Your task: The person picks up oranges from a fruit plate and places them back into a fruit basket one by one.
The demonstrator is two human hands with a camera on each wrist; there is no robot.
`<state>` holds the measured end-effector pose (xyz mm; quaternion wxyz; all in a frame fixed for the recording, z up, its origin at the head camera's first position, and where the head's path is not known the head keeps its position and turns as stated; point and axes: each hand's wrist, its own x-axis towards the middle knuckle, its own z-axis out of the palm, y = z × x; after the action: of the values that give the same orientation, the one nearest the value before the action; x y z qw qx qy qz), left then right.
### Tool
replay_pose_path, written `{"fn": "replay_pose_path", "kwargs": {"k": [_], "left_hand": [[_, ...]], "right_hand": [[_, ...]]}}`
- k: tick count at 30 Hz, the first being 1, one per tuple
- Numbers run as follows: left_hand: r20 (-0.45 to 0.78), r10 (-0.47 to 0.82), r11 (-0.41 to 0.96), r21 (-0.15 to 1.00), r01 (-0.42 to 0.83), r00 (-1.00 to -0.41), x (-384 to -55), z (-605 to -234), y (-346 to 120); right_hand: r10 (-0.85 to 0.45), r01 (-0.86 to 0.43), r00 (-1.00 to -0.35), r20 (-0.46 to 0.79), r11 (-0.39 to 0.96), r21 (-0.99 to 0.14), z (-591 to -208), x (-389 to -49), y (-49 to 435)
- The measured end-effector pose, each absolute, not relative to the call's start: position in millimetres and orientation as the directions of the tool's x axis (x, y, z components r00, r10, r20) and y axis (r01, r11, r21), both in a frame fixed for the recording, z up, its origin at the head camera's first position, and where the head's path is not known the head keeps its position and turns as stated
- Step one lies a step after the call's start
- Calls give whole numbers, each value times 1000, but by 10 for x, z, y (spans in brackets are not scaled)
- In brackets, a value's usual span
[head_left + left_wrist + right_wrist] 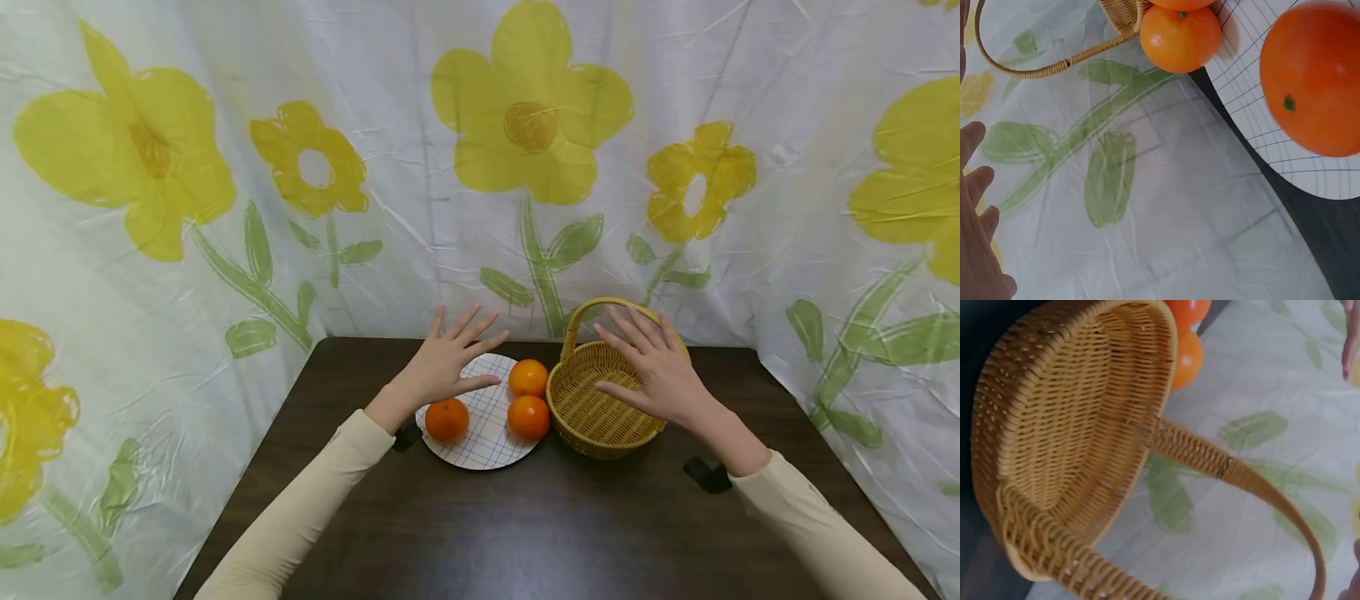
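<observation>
Both hands hover over the table with fingers straight and spread, holding nothing. My left hand (pixel 441 367) is above the left part of a white plate (pixel 480 454) with a blue grid pattern. Three oranges lie on that plate: one orange (pixel 447 421) at the left, close below the left hand, another orange (pixel 528 378) at the back right, and a third orange (pixel 528 417) at the front right. A wicker basket (pixel 592 417) with an upright handle stands right of the plate, nothing inside it. My right hand (pixel 660 375) is over the basket's right side, hiding part of its rim and handle.
The dark wooden table (pixel 525 533) runs toward me in front of the plate and basket. A white curtain (pixel 405 167) printed with yellow flowers hangs behind the table and along both sides. Dark wrist cameras, such as the right one (pixel 707 475), sit under the wrists.
</observation>
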<state>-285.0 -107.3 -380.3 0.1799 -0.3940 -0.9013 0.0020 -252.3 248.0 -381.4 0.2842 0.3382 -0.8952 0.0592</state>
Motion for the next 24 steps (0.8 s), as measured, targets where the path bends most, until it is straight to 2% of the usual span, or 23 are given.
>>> {"fn": "replay_pose_path", "kwargs": {"k": [6,17,24], "left_hand": [[384,683,698,-96,709,-621,-2838,-3913,-1164],[434,606,732,22,680,-667,-2795,-4097,-1286],[484,551,741,89,665,-679,-2766,-4245,-1333]], "right_hand": [[-491,-620,-616,616,785,5,-3862,-2480,2545],[-325,-575,-611,722,809,-122,-4040,-2413,2686],[-206,-579,-545,813,793,-187,-4169,-2368,2744]]}}
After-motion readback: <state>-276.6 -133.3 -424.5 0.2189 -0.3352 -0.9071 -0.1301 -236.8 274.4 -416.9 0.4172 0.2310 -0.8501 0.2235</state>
